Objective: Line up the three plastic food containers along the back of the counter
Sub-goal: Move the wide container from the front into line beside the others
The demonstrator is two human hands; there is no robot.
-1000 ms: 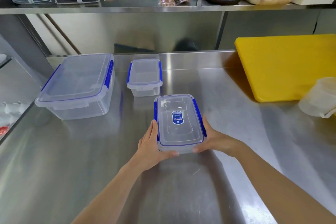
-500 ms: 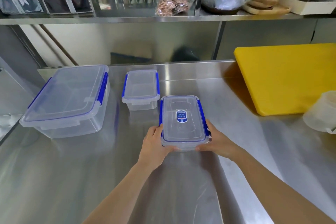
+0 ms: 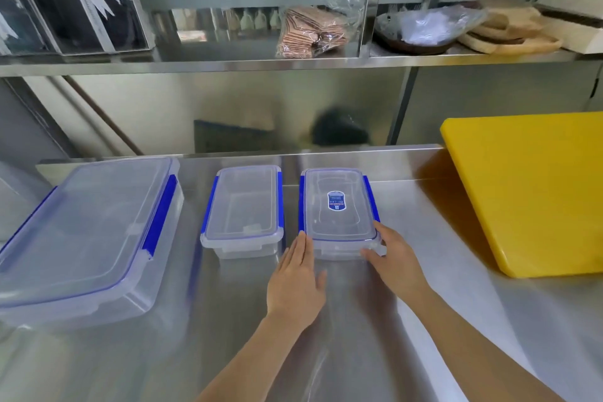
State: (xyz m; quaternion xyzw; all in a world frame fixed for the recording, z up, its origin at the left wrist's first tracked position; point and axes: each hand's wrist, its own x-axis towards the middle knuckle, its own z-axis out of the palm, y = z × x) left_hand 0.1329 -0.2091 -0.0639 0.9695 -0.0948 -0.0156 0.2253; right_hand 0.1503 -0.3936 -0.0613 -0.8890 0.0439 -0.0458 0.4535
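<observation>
Three clear plastic containers with blue clips stand side by side near the back of the steel counter [image 3: 375,346]. The large container [image 3: 88,232] is at the left, a small one [image 3: 243,209] is in the middle, and a labelled container [image 3: 339,202] with a blue sticker is at the right. My left hand [image 3: 295,281] lies flat with straight fingers, its tips at the labelled container's front left corner. My right hand [image 3: 394,261] curls around the same container's front right corner, thumb on its front face.
A yellow cutting board [image 3: 528,186] leans at the right, a short gap from the labelled container. A steel shelf [image 3: 228,64] above the counter carries boxes, wrapped packets and wooden boards. The steel backsplash rises just behind the containers.
Both hands pushed the labelled container away from me to the back, level with the small one. My left hand has let go and flattened out.
</observation>
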